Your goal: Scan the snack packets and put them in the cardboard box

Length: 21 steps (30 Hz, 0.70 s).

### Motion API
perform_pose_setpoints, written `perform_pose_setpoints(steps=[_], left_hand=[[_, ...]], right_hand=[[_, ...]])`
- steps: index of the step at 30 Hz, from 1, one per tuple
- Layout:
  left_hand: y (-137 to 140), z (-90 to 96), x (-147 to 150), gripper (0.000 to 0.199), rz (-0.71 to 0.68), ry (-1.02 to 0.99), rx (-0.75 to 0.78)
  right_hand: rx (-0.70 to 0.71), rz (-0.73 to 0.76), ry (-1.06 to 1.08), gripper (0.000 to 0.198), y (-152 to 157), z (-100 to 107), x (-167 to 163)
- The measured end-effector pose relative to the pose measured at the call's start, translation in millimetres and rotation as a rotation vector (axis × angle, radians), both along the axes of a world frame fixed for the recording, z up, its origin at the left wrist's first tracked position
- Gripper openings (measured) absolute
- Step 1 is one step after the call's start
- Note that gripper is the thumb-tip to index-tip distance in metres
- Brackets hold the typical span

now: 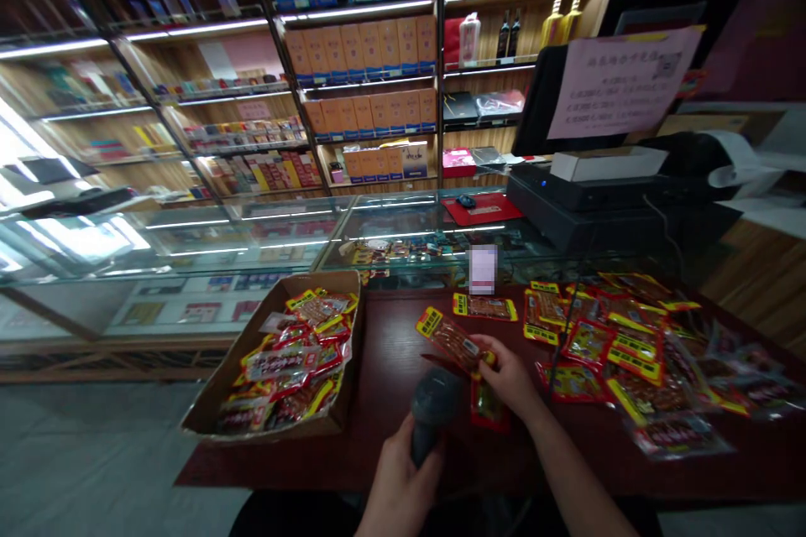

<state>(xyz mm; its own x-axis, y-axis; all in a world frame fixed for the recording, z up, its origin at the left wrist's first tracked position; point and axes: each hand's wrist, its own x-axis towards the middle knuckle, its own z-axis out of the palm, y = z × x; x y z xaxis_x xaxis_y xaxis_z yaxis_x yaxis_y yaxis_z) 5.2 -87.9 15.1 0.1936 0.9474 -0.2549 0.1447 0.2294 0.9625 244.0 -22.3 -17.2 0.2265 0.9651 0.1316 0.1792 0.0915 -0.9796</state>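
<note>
Your left hand [406,470] was at the lower middle of the view, and its fingers were closed around the handle of a grey handheld scanner [434,396]. The head of this scanner was pointing forward, away from you. Your right hand [509,382] was holding a snack packet [452,341], with red edges and a yellow end, and the fingers were pinching it narrowly near its lower right end. The snack packet was slanted, with its yellow end toward the upper left, and it was just beyond the scanner; if the two were touching, I cannot tell.

Partly under your right hand, a green and red packet [489,413] was lying on the dark red worktop [391,331]. A flat packet [484,307] was lying near the far edge, just in front of the glass counter [403,222]. On your left side stood an open cardboard box [348,398], filled with many mixed packets. On your right side, a loose pile of packets [604,336] was spread, some of them overlapping, and a clear packet [683,436] was at its near side.

Behind, a mouse [466,201] was resting on a red mat [488,210], and a monitor [535,101] had a printed sheet [620,88] over its front.
</note>
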Motion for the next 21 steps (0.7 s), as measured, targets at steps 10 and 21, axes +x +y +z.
perform_pose_setpoints(steps=[10,21], left_hand=[[12.1,-28.3,-18.6,0.046,0.125,-0.077,-0.127],[9.6,-23.5,-21.1,0.043,0.113,-0.047,-0.098]], right_hand=[[-0.106,0.440,0.638,0.059,76.0,79.0,-140.9],[0.008,0.091,-0.329,0.044,56.8,43.9,-109.2]])
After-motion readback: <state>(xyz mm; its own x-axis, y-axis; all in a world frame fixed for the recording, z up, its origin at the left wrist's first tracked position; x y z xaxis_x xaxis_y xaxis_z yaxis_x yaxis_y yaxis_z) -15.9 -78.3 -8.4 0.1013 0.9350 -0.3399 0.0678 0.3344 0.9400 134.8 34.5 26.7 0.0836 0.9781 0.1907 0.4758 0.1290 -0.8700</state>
